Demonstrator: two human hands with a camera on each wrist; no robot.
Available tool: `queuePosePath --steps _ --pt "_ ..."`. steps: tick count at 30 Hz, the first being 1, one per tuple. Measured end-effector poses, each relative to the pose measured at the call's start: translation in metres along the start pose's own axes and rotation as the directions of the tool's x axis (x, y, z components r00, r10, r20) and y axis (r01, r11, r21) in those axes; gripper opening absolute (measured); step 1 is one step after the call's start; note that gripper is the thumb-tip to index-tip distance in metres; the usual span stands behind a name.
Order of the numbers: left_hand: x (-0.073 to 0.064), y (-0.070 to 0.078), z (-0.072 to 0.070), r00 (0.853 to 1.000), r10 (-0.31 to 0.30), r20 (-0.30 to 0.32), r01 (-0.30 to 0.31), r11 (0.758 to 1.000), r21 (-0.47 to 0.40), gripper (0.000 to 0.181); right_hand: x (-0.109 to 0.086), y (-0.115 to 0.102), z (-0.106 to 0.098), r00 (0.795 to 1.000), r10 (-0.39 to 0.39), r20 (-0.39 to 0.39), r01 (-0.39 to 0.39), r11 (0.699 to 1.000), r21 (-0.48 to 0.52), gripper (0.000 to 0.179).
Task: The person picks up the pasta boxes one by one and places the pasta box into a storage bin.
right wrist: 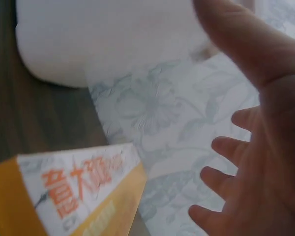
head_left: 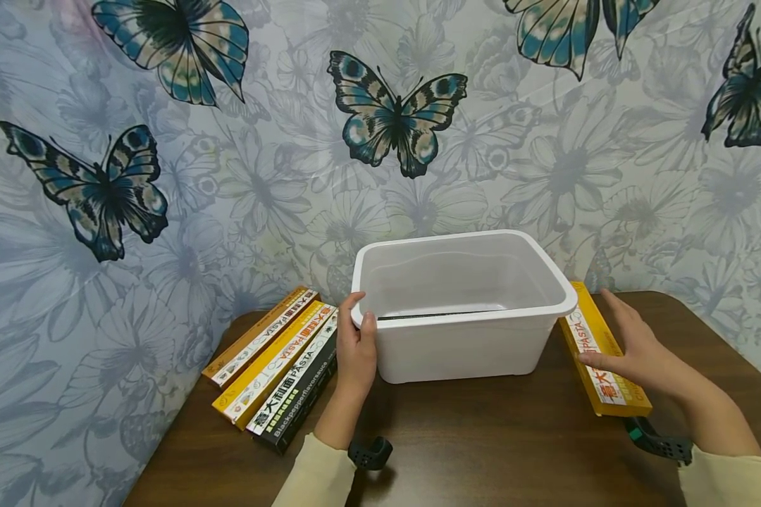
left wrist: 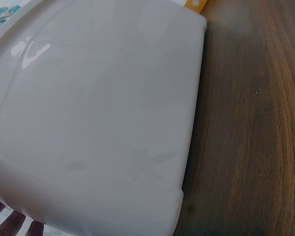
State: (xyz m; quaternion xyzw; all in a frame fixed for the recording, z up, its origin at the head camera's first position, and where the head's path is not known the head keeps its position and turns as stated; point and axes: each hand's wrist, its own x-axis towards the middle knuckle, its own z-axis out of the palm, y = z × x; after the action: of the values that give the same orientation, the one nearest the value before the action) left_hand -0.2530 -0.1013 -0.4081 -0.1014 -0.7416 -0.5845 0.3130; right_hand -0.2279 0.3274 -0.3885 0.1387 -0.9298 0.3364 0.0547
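Observation:
A white plastic bin (head_left: 463, 345) stands on the table. My left hand (head_left: 357, 352) grips its front left corner, thumb at the front and fingers round the side; in the left wrist view the fingertips (left wrist: 12, 223) show at the bin's edge. Right of the bin lies a yellow pasta box (head_left: 621, 391) with a white label. Over that box my right hand (head_left: 634, 348) is spread, thumb apart from the fingers. The right wrist view shows bare space between this hand and the yellow box (right wrist: 108, 182).
Left of the bin, three long pasta boxes lie side by side: an orange-brown one (head_left: 256, 336), a yellow one (head_left: 279, 359) and a black one (head_left: 301, 401). Inside the bin a thin dark strip (head_left: 444, 314) shows behind the front rim. A butterfly-patterned wall covering (head_left: 260, 211) rises behind the table (head_left: 482, 443).

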Motion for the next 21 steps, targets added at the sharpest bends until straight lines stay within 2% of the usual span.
queuePosePath --steps 13,21 --pt "0.0 0.001 0.0 1.0 0.002 -0.001 -0.002 1.0 0.007 0.043 -0.018 0.031 0.011 0.99 0.017 0.143 -0.014 1.0 -0.023 0.125" --pt "-0.001 0.002 0.0 1.0 -0.003 -0.005 0.003 1.0 0.017 0.044 -0.022 0.045 0.014 0.975 0.043 0.22 -0.055 0.997 0.047 0.124"
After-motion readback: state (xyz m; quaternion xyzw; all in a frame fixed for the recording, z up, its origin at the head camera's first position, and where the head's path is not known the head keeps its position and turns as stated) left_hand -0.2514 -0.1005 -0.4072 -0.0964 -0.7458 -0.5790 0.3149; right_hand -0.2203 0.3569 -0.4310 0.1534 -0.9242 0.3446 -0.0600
